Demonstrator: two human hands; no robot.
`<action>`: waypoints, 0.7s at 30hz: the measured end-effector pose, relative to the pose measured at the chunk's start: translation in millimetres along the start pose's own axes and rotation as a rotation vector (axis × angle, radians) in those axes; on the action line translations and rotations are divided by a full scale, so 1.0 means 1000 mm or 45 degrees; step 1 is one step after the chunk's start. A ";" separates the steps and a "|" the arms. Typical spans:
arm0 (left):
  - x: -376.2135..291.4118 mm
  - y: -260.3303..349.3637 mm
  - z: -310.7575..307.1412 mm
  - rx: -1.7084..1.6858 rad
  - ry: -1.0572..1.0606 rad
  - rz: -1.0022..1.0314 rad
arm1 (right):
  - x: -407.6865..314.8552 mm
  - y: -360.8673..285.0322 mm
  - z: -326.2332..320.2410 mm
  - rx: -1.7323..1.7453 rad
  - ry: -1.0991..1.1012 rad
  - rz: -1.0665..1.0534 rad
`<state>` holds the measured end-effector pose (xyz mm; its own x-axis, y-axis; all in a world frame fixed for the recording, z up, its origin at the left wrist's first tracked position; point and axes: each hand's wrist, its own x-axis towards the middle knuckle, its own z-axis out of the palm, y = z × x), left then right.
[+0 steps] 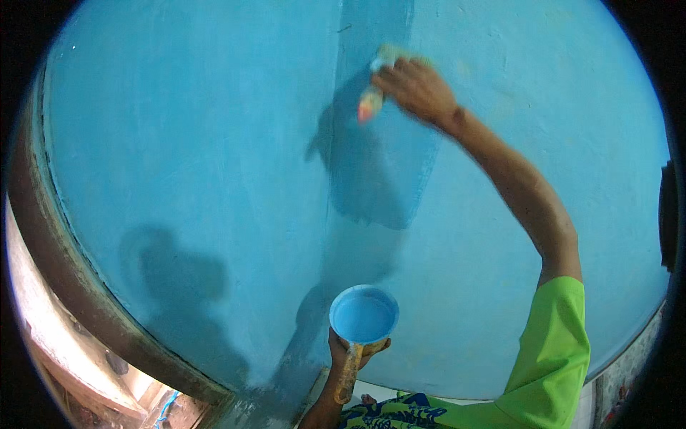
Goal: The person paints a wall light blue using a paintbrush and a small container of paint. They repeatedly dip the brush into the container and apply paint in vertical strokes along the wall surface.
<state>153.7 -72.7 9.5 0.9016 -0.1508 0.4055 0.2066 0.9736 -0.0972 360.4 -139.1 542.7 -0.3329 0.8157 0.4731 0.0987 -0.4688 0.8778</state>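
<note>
My right hand, arm raised, grips a paintbrush by its handle against the upper part of a blue wall. The brush's reddish handle end points down to the left; its head is blurred and partly hidden by the hand. A darker blue, wet-looking strip runs down the wall below it. Lower down, my left hand supports a round dipper from beneath, its paint-stained handle pointing down. Light blue paint lies inside the dipper.
A brown wooden frame curves along the wall's left edge, with a bright area and a blue cord beyond it. A dark object is at the far right edge. Pale floor tiles show at the bottom right. Shadows fall on the wall.
</note>
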 end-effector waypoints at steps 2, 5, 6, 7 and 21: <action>0.002 0.003 -0.006 -0.005 -0.021 -0.006 | -0.039 -0.063 -0.007 0.191 -0.084 -0.210; -0.001 0.000 -0.001 0.006 0.027 0.023 | -0.050 -0.115 -0.048 0.607 -0.215 -0.262; 0.001 0.001 -0.001 0.006 0.028 0.016 | -0.043 -0.110 -0.048 0.815 -0.217 -0.137; 0.001 0.002 -0.003 0.000 0.035 0.008 | -0.037 -0.103 -0.044 1.027 -0.223 -0.010; 0.005 0.000 0.001 0.102 0.172 0.012 | -0.043 -0.076 -0.005 0.196 0.040 -0.214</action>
<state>157.3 -73.1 12.3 0.9475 -0.1578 0.2782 0.1716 0.9848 -0.0258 362.5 -140.3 454.8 -0.3859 0.8659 0.3184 0.1804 -0.2677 0.9465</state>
